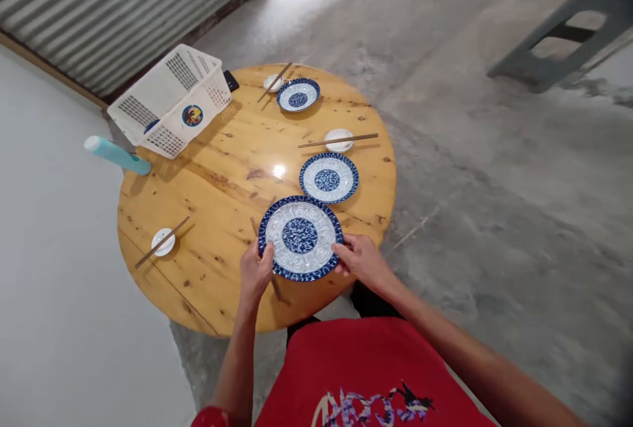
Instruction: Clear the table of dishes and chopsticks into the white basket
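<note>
Concrete floor (494, 183) spreads bare around a round wooden worktop (222, 170), with a corrugated shutter (123, 5) behind and a white wall (49, 282) along one side. At the near edge, the left hand (256, 272) and right hand (360, 261) grip opposite rims of a large blue-and-white plate (300, 237), fingers curled round it, thumbs on top. Chopsticks (267, 262) lie partly under this plate. Just beyond it sits a second plate (329, 178), close to the worktop's far-right edge, then a small white dish (339, 140) with chopsticks across it, and a third plate (297, 94) at the far rim. Another dish (163, 241) with chopsticks sits by the left edge, with open wood between it and the held plate. A white basket (171, 101) overhangs the far-left edge beside a teal bottle (116, 155). A grey stool (558, 31) stands well apart.
</note>
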`<state>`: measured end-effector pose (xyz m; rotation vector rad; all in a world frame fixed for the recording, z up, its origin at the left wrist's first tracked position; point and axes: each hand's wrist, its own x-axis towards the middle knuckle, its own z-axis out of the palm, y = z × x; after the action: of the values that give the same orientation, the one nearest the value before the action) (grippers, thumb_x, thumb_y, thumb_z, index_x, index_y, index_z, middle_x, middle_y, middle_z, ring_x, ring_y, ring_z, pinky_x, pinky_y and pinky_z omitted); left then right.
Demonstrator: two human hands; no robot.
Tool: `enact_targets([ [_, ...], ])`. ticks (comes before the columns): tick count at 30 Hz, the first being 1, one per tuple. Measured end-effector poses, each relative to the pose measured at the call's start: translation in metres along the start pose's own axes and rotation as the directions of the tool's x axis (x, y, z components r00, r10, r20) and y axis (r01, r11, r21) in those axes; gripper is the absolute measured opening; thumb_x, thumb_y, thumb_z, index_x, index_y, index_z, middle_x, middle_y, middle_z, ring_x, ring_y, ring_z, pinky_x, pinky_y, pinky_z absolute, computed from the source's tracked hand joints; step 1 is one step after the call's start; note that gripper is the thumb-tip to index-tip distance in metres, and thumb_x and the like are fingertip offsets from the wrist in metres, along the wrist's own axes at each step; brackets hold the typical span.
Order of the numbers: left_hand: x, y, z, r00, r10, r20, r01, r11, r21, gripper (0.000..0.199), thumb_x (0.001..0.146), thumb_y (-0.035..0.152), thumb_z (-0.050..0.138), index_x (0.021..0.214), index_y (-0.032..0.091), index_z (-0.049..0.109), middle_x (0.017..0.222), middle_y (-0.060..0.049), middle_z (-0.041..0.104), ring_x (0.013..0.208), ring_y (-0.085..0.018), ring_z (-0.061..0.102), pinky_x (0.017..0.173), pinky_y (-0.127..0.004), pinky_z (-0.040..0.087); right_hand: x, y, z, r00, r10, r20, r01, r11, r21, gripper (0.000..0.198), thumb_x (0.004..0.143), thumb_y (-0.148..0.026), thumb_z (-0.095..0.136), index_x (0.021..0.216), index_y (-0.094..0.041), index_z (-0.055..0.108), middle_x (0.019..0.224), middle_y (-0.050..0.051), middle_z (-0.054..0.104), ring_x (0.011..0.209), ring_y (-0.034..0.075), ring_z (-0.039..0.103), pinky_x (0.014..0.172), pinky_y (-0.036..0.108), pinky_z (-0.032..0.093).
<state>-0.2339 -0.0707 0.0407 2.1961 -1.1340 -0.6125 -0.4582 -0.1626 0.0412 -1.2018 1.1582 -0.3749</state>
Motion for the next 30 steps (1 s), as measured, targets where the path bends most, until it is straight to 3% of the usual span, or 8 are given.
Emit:
enact_targets([
  [3, -0.01, 0.05, 0.063, 0.998, -0.033, 0.05, 0.035, 0.998, -0.056, 0.026, 0.091, 0.038, 0.049, 0.071, 0.021, 0.047, 0.066, 0.001, 0.051, 0.065, -0.016, 0.049, 0.063, -0.027, 0.034, -0.01, 0.007, -0.078, 0.999, -0.003, -0.047, -0.001, 0.996, -0.087, 0.019, 0.074, -0.035, 0.051, 0.061, -0.022, 0.055, 0.049, 0.002, 0.062, 0.042, 0.018, 0.059, 0.04, 0.024, 0.044],
  [6, -0.019, 0.092, 0.113, 0.995, -0.031, 0.1, 0.044, 0.991, -0.128, 0.022, 0.092, 0.033, 0.05, 0.074, 0.02, 0.05, 0.07, 0.001, 0.054, 0.067, -0.015, 0.05, 0.064, -0.026, 0.035, -0.02, 0.016, -0.139, 0.996, 0.014, -0.09, -0.024, 0.993, -0.116, 0.02, 0.071, -0.036, 0.053, 0.059, -0.021, 0.057, 0.048, 0.003, 0.062, 0.042, 0.019, 0.059, 0.04, 0.025, 0.045],
  [11, -0.021, 0.133, 0.152, 0.994, -0.055, 0.091, 0.069, 0.984, -0.162, 0.023, 0.091, 0.031, 0.054, 0.072, 0.019, 0.05, 0.069, 0.003, 0.053, 0.067, -0.014, 0.048, 0.062, -0.026, 0.032, -0.015, 0.024, -0.196, 0.994, 0.021, -0.103, -0.03, 0.996, -0.085, 0.021, 0.069, -0.039, 0.059, 0.06, -0.021, 0.059, 0.051, 0.004, 0.062, 0.048, 0.023, 0.065, 0.041, 0.027, 0.046],
  [16, -0.006, 0.144, 0.157, 0.996, -0.093, -0.008, 0.091, 0.984, -0.154, 0.031, 0.093, 0.034, 0.052, 0.068, 0.021, 0.04, 0.064, 0.004, 0.045, 0.064, -0.013, 0.044, 0.061, -0.026, 0.029, 0.022, 0.014, -0.208, 1.0, -0.014, -0.028, 0.012, 0.998, -0.066, 0.019, 0.068, -0.038, 0.06, 0.06, -0.02, 0.06, 0.052, 0.004, 0.062, 0.047, 0.022, 0.064, 0.04, 0.027, 0.046],
  [21, 0.016, 0.138, 0.161, 0.972, -0.216, -0.088, 0.187, 0.947, -0.26, 0.028, 0.096, 0.036, 0.048, 0.073, 0.021, 0.048, 0.065, 0.004, 0.045, 0.065, -0.014, 0.046, 0.062, -0.024, 0.037, 0.085, -0.009, -0.206, 0.993, -0.041, 0.115, 0.055, 0.991, -0.122, 0.017, 0.067, -0.036, 0.057, 0.062, -0.02, 0.06, 0.053, 0.003, 0.064, 0.049, 0.022, 0.064, 0.041, 0.026, 0.046],
  [26, 0.044, 0.127, 0.171, 0.922, -0.355, -0.153, 0.29, 0.897, -0.333, 0.026, 0.094, 0.035, 0.049, 0.073, 0.02, 0.051, 0.066, 0.003, 0.048, 0.067, -0.014, 0.048, 0.064, -0.024, 0.04, 0.154, -0.037, -0.201, 0.949, -0.033, 0.313, 0.107, 0.969, -0.225, 0.017, 0.071, -0.033, 0.058, 0.061, -0.019, 0.059, 0.052, 0.003, 0.063, 0.048, 0.02, 0.064, 0.043, 0.025, 0.048],
  [30, 0.063, 0.122, 0.179, 0.869, -0.454, -0.198, 0.382, 0.869, -0.315, 0.028, 0.093, 0.031, 0.05, 0.068, 0.021, 0.046, 0.062, 0.004, 0.046, 0.062, -0.014, 0.046, 0.062, -0.025, 0.036, 0.199, -0.053, -0.193, 0.895, 0.043, 0.444, 0.127, 0.93, -0.344, 0.019, 0.075, -0.031, 0.055, 0.062, -0.018, 0.058, 0.053, 0.004, 0.064, 0.047, 0.019, 0.062, 0.046, 0.025, 0.049],
])
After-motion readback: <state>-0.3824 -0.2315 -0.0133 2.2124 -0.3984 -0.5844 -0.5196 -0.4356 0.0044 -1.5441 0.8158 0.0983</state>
